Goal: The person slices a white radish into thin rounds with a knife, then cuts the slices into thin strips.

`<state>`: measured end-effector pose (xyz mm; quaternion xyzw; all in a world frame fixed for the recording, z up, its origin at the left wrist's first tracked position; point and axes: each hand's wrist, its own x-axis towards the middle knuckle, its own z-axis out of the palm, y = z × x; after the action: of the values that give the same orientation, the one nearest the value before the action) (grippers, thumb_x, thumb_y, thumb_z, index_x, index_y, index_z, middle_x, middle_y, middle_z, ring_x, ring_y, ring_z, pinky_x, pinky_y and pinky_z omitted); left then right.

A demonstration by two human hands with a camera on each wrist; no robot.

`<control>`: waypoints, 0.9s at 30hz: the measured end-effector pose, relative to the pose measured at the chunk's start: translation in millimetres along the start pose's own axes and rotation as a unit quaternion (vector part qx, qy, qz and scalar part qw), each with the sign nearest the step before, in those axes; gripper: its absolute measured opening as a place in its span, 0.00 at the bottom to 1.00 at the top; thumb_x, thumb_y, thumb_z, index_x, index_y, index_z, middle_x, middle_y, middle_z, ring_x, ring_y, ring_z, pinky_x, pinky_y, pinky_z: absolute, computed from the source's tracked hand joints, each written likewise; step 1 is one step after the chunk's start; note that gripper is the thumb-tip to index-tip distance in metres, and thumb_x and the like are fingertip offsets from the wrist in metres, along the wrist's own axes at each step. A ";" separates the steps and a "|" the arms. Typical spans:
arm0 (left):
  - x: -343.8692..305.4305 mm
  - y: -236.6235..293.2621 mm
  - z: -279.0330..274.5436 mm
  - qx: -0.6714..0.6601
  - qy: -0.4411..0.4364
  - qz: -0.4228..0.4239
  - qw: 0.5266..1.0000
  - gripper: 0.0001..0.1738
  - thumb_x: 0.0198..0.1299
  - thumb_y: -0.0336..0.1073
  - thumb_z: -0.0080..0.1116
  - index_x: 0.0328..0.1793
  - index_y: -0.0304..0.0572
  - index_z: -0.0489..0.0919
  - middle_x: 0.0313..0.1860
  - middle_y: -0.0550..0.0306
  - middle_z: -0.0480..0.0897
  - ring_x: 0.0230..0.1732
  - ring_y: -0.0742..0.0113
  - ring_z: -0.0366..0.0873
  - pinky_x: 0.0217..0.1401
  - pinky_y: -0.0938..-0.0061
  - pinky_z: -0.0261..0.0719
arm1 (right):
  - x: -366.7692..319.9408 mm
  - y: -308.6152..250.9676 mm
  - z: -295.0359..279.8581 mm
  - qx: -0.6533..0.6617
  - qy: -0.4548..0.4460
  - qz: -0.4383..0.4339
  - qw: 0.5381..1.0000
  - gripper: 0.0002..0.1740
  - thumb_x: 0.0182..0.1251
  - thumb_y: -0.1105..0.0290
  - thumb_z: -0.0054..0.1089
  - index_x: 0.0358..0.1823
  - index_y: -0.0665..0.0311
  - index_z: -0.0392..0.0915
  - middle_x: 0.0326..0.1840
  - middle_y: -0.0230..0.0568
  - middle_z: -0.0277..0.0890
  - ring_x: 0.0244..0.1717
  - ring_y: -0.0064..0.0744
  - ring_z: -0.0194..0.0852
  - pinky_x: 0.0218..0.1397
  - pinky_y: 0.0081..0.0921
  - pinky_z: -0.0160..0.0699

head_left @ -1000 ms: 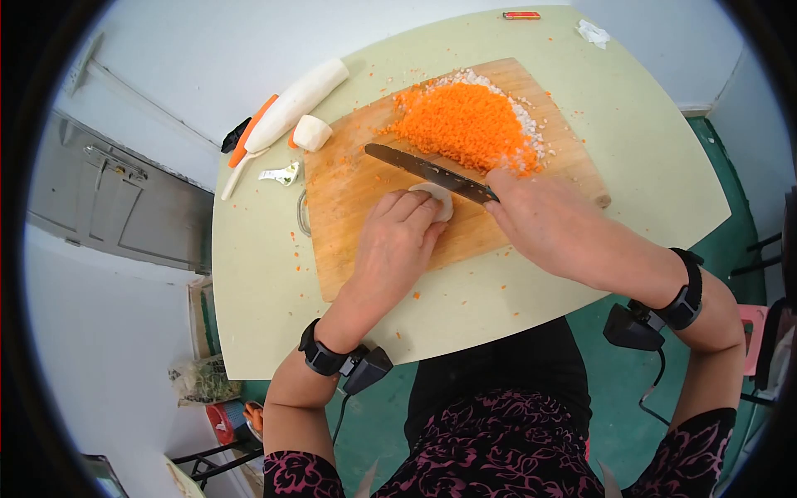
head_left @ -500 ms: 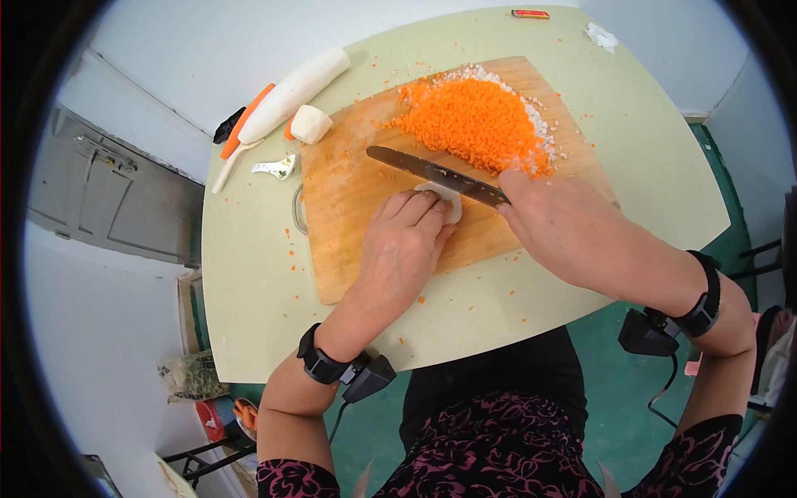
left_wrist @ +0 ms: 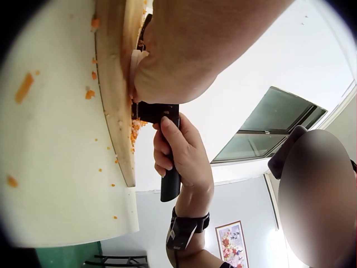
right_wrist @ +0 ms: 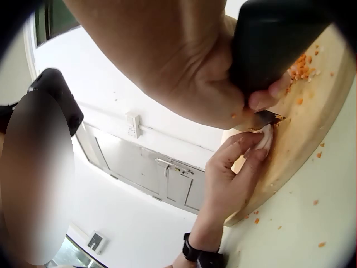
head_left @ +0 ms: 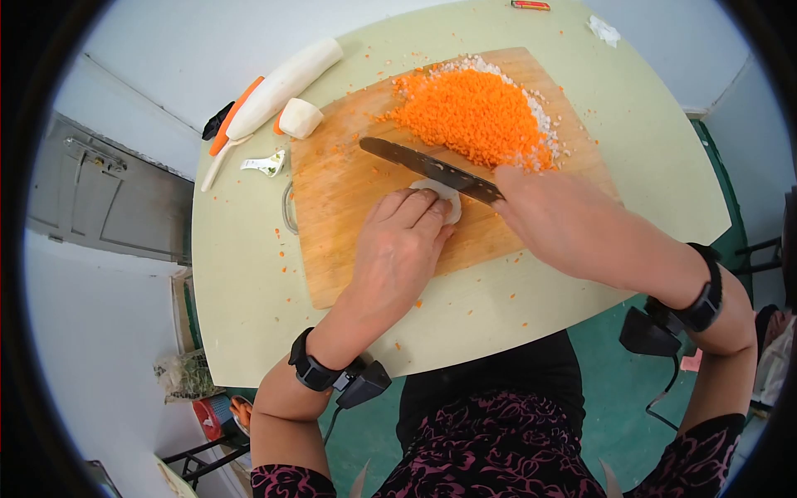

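Observation:
On the wooden cutting board (head_left: 332,241), my left hand (head_left: 394,241) holds down a pale piece of white radish (head_left: 451,199), fingertips bent over it. The right wrist view shows thumb and fingers pinching this radish piece (right_wrist: 266,139). My right hand (head_left: 560,217) grips the black handle (left_wrist: 170,184) of a wide-bladed kitchen knife (head_left: 427,168). Its dark blade lies along the far side of the radish, close to the left fingertips, with bits stuck to it. Beyond the blade is a heap of finely diced carrot (head_left: 477,112), with diced white radish (head_left: 544,116) along its far edge.
Left of the board lie a long peeled white radish (head_left: 286,87), a carrot (head_left: 237,116), a radish chunk (head_left: 300,118) and a white spoon (head_left: 264,164). A metal handle (head_left: 288,207) juts from the board. Crumpled tissue (head_left: 603,31) and a red lighter-like object (head_left: 530,5) lie far back.
The head view has shifted slightly, so board and table appear a little further left. Both hands keep their hold, and the knife stays beside the radish piece.

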<state>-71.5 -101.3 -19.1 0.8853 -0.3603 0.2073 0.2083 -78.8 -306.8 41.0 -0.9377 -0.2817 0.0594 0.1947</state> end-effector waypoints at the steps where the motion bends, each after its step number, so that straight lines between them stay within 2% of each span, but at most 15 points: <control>1: -0.1 0.0 0.0 0.002 -0.001 -0.001 1.000 0.14 0.42 0.25 0.66 0.39 0.33 0.80 0.40 0.51 0.80 0.42 0.53 0.76 0.45 0.67 0.76 | 4.7 -0.3 5.0 0.003 0.007 -0.008 1.000 0.06 0.60 0.78 0.43 0.33 0.75 0.66 0.23 0.59 0.74 0.29 0.56 0.77 0.31 0.43 0.75; 5: -1.4 -1.0 1.1 0.009 -0.002 0.003 1.000 0.15 0.41 0.25 0.66 0.40 0.34 0.80 0.40 0.51 0.80 0.42 0.53 0.76 0.45 0.67 0.76 | 20.9 -1.5 17.4 0.016 0.032 0.011 0.999 0.06 0.61 0.77 0.43 0.34 0.75 0.67 0.25 0.59 0.74 0.30 0.57 0.76 0.31 0.43 0.74; 8: -0.4 -1.7 0.6 0.005 0.003 0.000 1.000 0.15 0.42 0.25 0.65 0.40 0.34 0.80 0.40 0.50 0.80 0.42 0.53 0.76 0.45 0.67 0.76 | 23.6 8.6 18.1 0.029 0.029 0.037 0.998 0.10 0.68 0.69 0.48 0.36 0.72 0.65 0.23 0.56 0.73 0.28 0.59 0.73 0.32 0.46 0.71; 11: -2.4 -0.6 1.5 -0.002 0.001 -0.006 1.000 0.15 0.42 0.25 0.65 0.40 0.34 0.80 0.41 0.51 0.80 0.42 0.53 0.75 0.45 0.67 0.76 | 17.2 3.0 6.8 0.016 0.004 0.032 0.999 0.10 0.68 0.69 0.48 0.36 0.71 0.66 0.24 0.56 0.73 0.29 0.59 0.74 0.33 0.47 0.70; 14: -0.8 0.5 -1.4 0.004 -0.004 -0.005 1.000 0.15 0.42 0.25 0.65 0.40 0.34 0.80 0.41 0.51 0.80 0.42 0.53 0.75 0.45 0.67 0.76 | 10.2 4.1 6.3 -0.022 0.012 -0.018 1.000 0.07 0.62 0.77 0.41 0.33 0.76 0.67 0.22 0.59 0.73 0.28 0.55 0.76 0.29 0.42 0.73; 17: -0.4 0.3 -0.9 0.008 -0.003 -0.003 1.000 0.15 0.43 0.25 0.65 0.41 0.34 0.80 0.41 0.51 0.80 0.42 0.53 0.75 0.45 0.67 0.76 | 9.6 4.8 8.6 0.009 0.028 0.006 1.000 0.07 0.61 0.77 0.42 0.32 0.76 0.67 0.21 0.59 0.72 0.27 0.55 0.76 0.29 0.42 0.73; 20: -1.2 -0.6 0.7 0.009 0.003 -0.002 1.000 0.15 0.42 0.25 0.65 0.41 0.33 0.80 0.41 0.50 0.80 0.43 0.53 0.76 0.45 0.67 0.76 | 7.4 2.6 2.0 0.001 0.043 -0.025 0.999 0.07 0.60 0.77 0.43 0.32 0.76 0.67 0.20 0.59 0.72 0.25 0.55 0.75 0.28 0.43 0.73; 27: -0.2 -0.7 0.3 0.009 -0.003 0.000 1.000 0.16 0.42 0.25 0.65 0.41 0.33 0.80 0.41 0.49 0.80 0.42 0.52 0.76 0.46 0.67 0.76 | 6.4 6.7 5.3 -0.018 0.043 -0.037 0.998 0.04 0.58 0.79 0.45 0.30 0.76 0.66 0.18 0.59 0.71 0.23 0.53 0.75 0.26 0.41 0.72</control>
<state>-71.1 -100.9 -19.7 0.8881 -0.3587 0.2076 0.1990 -71.3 -306.6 33.4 -0.9315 -0.3087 0.0070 0.1920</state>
